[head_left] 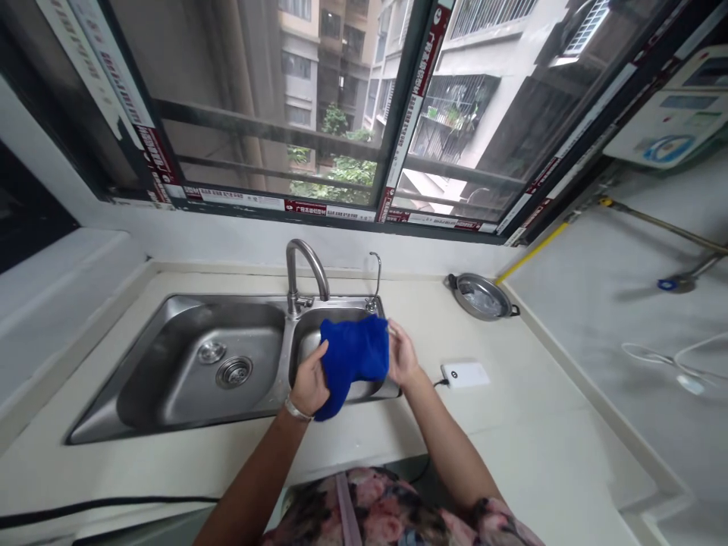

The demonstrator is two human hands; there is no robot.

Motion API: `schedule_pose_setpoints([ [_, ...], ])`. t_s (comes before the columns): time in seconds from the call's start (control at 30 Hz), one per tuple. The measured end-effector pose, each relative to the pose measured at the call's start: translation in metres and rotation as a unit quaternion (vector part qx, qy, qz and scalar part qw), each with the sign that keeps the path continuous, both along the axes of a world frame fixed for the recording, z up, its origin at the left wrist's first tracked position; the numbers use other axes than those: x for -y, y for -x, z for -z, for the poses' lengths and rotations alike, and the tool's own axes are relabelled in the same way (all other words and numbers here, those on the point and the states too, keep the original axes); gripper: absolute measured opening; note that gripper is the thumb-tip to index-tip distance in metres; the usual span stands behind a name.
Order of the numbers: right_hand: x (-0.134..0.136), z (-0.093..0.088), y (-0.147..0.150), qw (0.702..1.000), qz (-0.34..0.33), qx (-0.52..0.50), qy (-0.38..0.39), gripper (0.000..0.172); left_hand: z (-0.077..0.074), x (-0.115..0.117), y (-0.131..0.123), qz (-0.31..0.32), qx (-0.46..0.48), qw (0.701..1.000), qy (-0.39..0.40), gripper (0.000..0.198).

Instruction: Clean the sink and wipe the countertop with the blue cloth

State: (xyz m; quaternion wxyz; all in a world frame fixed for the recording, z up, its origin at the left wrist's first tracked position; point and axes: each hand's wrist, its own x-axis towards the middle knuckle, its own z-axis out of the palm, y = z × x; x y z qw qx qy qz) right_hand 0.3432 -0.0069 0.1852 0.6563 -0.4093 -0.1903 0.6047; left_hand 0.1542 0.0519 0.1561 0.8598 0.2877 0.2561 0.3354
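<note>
A blue cloth hangs between my two hands, above the small right basin of the steel sink. My left hand grips its left side, thumb on top, and a lower corner droops beside the wrist, which wears a bracelet. With my right hand I hold the cloth's right edge; some of those fingers are hidden behind it. The curved faucet rises just behind the cloth, and a thin small tap stands at the basin's back right corner.
In the large left basin are a drain and a small round shiny object. A white power bank with a cable lies right of the sink. Farther back sits a metal pan with dark handles. A black cable crosses the front left.
</note>
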Motion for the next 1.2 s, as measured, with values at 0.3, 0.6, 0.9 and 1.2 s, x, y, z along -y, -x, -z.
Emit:
schedule_pose_setpoints([
  [0.3,0.011,0.038,0.007,0.994,0.015,0.054,0.089,0.042,-0.004,-0.023,0.019,-0.063,-0.131,0.988,-0.058,0.057],
  [0.6,-0.005,0.023,-0.032,0.937,0.044,0.337,0.085,0.055,0.011,-0.047,0.046,-0.125,-0.159,0.979,0.023,0.054],
  [0.9,-0.018,0.031,-0.049,0.893,0.012,0.425,0.147,0.057,0.024,-0.068,0.051,-0.113,-0.264,0.949,-0.126,0.084],
  [1.2,-0.016,0.031,-0.071,0.774,0.008,0.602,0.194,0.034,0.022,-0.060,0.066,0.030,-0.275,0.902,-0.333,0.081],
])
